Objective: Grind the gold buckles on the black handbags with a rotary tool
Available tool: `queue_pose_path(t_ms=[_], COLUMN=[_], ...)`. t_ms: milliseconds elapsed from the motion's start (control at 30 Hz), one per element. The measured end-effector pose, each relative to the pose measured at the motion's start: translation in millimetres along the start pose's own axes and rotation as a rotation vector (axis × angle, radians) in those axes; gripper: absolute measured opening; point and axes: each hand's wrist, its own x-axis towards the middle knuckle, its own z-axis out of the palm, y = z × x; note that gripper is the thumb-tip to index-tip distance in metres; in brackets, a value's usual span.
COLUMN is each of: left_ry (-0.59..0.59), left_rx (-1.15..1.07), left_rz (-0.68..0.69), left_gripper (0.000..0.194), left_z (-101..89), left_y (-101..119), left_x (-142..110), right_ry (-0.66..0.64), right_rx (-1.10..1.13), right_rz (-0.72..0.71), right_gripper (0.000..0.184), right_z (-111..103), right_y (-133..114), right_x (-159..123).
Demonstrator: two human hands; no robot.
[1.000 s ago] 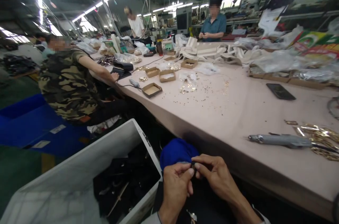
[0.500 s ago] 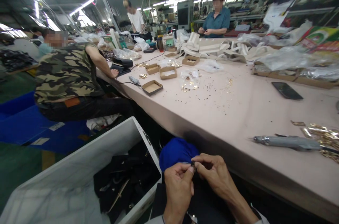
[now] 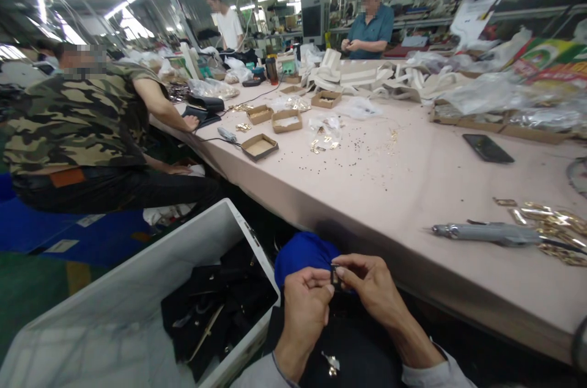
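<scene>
Over my lap, my left hand (image 3: 305, 308) and my right hand (image 3: 373, 290) are closed in pinches on one small dark rectangular piece (image 3: 335, 278). It looks flat with a lighter middle, and fingertips cover part of it. Below the hands, a shiny gold metal fitting (image 3: 332, 365) lies on black material (image 3: 358, 333) across my lap. Just beyond my fingers is a rounded blue cloth-like thing (image 3: 305, 250). To the left, a white bin (image 3: 137, 290) contains black pieces (image 3: 211, 305) with gold-coloured parts.
The table (image 3: 413, 204) holds a grey power screwdriver (image 3: 486, 233), gold metal fittings (image 3: 554, 220), a dark phone (image 3: 488, 148), cardboard trays (image 3: 260, 147) and scattered tiny dark bits. A person in a camouflage shirt (image 3: 77, 119) leans on the table at left; others stand behind it.
Both hands still pinch the dark piece, which shows more of its rectangular face now. The view has shifted slightly. The gold fitting on my lap is more visible.
</scene>
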Motion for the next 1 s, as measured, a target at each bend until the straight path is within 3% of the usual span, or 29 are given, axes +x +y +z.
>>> queue_pose_path(t_ms=[233,367,700,1000], left_ry=[0.118,0.167,0.092,0.128], left_rx=[-0.035,0.003,0.23,0.196], left_rz=[0.043,0.055,0.147,0.134], left_gripper=[0.022,0.023,0.014,0.014], left_z=[-3.3,-2.4,-0.5,2.0], left_y=[-13,-16,-13,-16], left_x=[7,9,9,14], right_ry=[-0.014,-0.067,-0.027,-0.023], right_rx=[-0.087,-0.188,-0.223,-0.189], right_rz=[-0.058,-0.119,-0.121,-0.046], right_gripper=[0.03,0.036,0.037,0.042], right_z=[2,2,6,-2], right_y=[-10,-11,-8,-5], right_x=[-2,-5,-3,-1])
